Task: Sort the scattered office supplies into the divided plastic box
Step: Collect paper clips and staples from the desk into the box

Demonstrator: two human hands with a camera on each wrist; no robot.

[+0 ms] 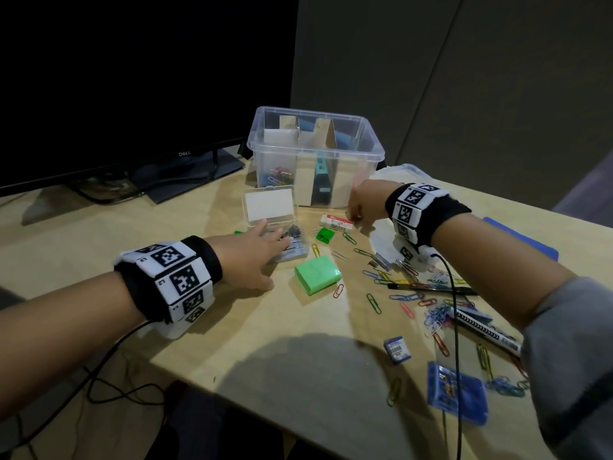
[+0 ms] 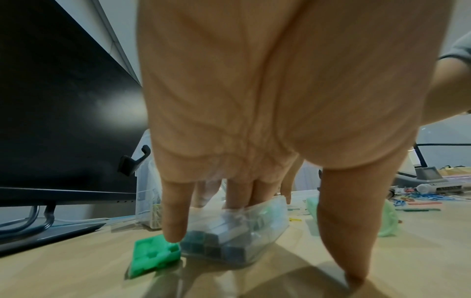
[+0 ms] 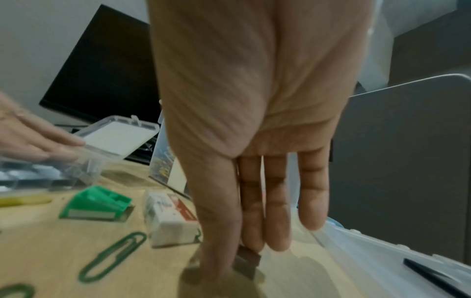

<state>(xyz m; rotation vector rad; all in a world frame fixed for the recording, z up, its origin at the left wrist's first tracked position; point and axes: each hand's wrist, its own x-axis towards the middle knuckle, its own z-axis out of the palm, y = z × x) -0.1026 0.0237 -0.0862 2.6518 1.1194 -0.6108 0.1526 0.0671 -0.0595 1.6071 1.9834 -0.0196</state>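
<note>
The clear divided box [image 1: 365, 151] stands at the back of the desk, with cardboard dividers, coloured paper clips in its left compartment and a teal item in the middle one. My left hand [image 1: 262, 240] lies with straight fingers in a small clear case [image 1: 292, 252] whose lid stands up; in the left wrist view the fingers [image 2: 237, 195] reach into this case [image 2: 244, 240]. My right hand [image 1: 360, 210] is just in front of the box, and its thumb and forefinger pinch a short dark staple strip [image 3: 248, 262] on the desk beside a white and red staple box [image 3: 170, 219].
A dark monitor [image 1: 132, 94] stands at the back left. Two green plastic pieces [image 1: 324, 234] [image 1: 317, 274], several coloured paper clips [image 1: 373, 302], a black pen [image 1: 431, 288], a blue case [image 1: 457, 393] and a small blue box [image 1: 397, 350] lie scattered. A translucent lid [image 3: 382, 252] lies at the right.
</note>
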